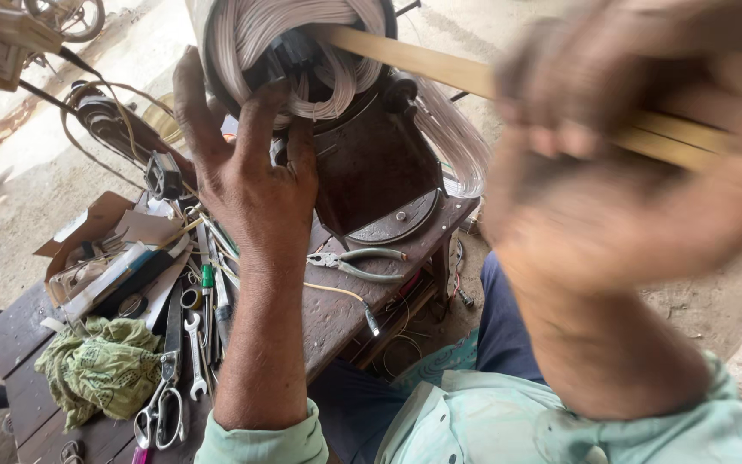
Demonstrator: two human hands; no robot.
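Wire coil, white and wound in many thin strands, sits at the far top centre, on a dark machine standing on a worn wooden bench.

Nearest the viewer, 2 forearms in pale green sleeves rise from the bottom edge. The right hand, large and blurred at near right, is closed in a fist around a long pale wooden stick, whose far end reaches into the coil. The left hand, at centre, is open with fingers spread, its fingertips pressed against the lower left of the coil; it grasps nothing.

On the bench at near left lie scissors, a crumpled green cloth and a spanner. Just right of the left wrist lie pliers with grey-green handles. Farther left is a heap of cardboard scraps, tools and loose wire. Beyond the bench is dusty bare ground.
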